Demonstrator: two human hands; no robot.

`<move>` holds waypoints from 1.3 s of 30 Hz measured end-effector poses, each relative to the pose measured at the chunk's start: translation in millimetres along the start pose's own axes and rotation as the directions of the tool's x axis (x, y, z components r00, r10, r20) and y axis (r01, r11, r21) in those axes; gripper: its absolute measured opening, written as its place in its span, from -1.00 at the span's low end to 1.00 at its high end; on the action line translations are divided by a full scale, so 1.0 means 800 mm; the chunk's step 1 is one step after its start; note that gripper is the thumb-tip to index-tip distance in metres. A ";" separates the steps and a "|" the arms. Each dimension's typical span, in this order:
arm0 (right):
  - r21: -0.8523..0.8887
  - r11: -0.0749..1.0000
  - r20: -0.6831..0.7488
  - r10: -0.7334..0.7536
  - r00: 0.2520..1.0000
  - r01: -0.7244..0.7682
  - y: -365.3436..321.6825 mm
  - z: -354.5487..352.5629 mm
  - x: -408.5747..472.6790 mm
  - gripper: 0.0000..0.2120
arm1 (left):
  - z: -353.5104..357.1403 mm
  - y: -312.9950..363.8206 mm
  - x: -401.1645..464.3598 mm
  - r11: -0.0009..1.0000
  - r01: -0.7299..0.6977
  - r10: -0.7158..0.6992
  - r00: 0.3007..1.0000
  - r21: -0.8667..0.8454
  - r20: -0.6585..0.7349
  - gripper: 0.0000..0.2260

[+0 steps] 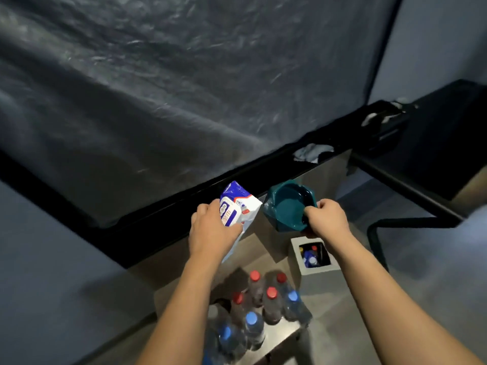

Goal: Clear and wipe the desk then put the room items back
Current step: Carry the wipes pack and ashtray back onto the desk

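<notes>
My left hand grips a white and blue pack of wet wipes, held up in the air. Just to its right, my right hand pinches the rim of a dark teal faceted bowl, tilted so its inside faces me. Both are held over the floor, above a small white bin. The picture is blurred by motion.
Several plastic bottles with red and blue caps stand on a low metal stand below my arms. The white bin holds bottles. A dark curtain fills the upper view. A dark desk with a black frame stands at right, a crumpled cloth nearby.
</notes>
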State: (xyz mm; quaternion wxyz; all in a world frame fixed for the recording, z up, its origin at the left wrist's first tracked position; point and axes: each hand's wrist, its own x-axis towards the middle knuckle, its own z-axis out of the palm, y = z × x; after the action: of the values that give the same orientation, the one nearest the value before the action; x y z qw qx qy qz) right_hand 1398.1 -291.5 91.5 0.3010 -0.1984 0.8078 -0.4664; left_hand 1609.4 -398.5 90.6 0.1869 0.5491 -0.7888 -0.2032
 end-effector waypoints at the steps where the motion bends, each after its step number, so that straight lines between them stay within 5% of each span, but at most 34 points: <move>1: 0.024 1.000 -0.020 0.014 1.000 -0.013 0.007 -0.025 0.002 -0.95 | 0.010 0.023 0.000 0.999 -0.038 0.038 0.999 0.011 0.005 -0.56; 14: -0.046 0.997 -0.393 0.032 0.919 -0.054 0.160 -0.418 0.072 -0.87 | 0.232 0.409 -0.066 0.921 -0.388 0.389 0.914 -0.034 0.114 -0.32; 21: 0.009 0.996 -0.410 0.086 0.908 -0.090 0.218 -0.541 0.141 -0.84 | 0.318 0.558 -0.056 0.877 -0.479 0.470 0.869 0.026 0.156 -0.34; 33: -0.267 0.931 -0.433 0.117 0.894 -0.251 0.255 -0.794 0.338 -0.88 | 0.543 0.832 0.042 0.854 -0.511 0.515 0.807 -0.096 0.291 -0.31; 39: -0.212 0.934 -0.475 0.159 0.865 -0.288 0.297 -0.926 0.414 -0.86 | 0.640 0.989 0.050 0.793 -0.600 0.590 0.716 -0.101 0.373 -0.52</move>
State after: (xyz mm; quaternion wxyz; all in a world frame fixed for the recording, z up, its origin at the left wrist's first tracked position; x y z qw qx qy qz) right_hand 646.3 94.9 69.0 0.1276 -0.0290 0.9298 -0.3440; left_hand 705.6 -128.4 75.4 0.0760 0.2179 -0.9465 -0.2255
